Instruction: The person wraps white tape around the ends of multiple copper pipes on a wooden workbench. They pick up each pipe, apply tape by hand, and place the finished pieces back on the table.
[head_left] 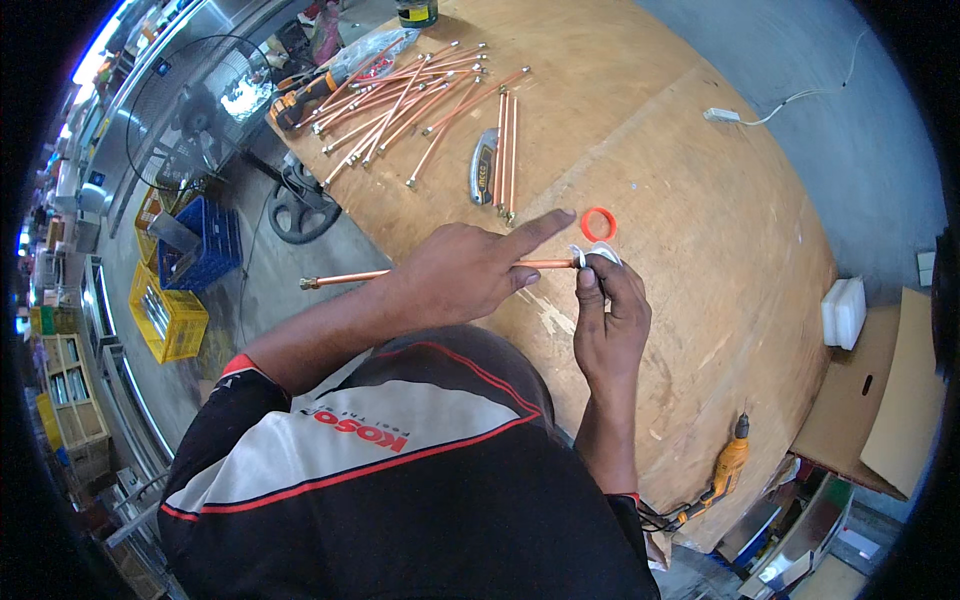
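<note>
A thin copper tube (pixel 345 279) with a brass-coloured nut at its left end runs beneath my left hand (pixel 465 262). That hand is closed on the tube, its index finger stretched out to the right and its thumb lying near the tube. At the tube's right end, my right hand (pixel 612 310) pinches a small roll of white tape (pixel 604 252) between thumb and fingers. Some white tape shows against the tube end; my fingers partly hide the fitting there. Just beyond the roll, an orange-red plastic ring (pixel 598 224) lies on the wooden table (pixel 700 270).
A pile of copper tubes (pixel 400 95) covers the table's far left, beside an orange-black power tool (pixel 300 100). Closer in are a utility knife (pixel 484 166) and several aligned tubes (pixel 507 155). A corded drill (pixel 730 465) lies at right, near a cardboard box (pixel 850 390).
</note>
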